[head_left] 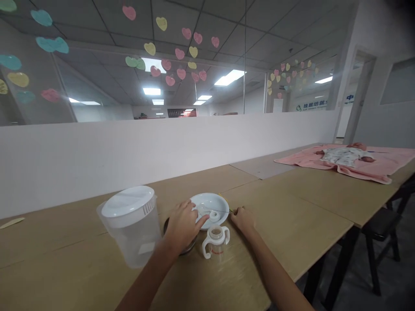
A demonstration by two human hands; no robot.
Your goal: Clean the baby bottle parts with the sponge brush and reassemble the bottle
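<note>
A white plate (207, 199) on the table holds a small white ring-shaped part (214, 216) and other pale pieces. Over the plate's left edge lies my left hand (183, 222), fingers spread, thumb reaching toward the ring. Beneath that hand a dark round object (189, 249) is partly hidden. At the plate's right edge my right hand (243, 218) has its fingers pinched together at the end of a thin yellow and dark item, too small to make out. In front of the plate stands an uncapped clear bottle (216, 246) with two white handles and red lettering.
A clear plastic pitcher (134, 233) with a white lid stands left of my left hand. Farther right, a baby doll (345, 155) lies on a pink cloth (395, 160). A low white wall (129, 151) runs behind the table (292, 216); a dark stool (382, 224) is at right.
</note>
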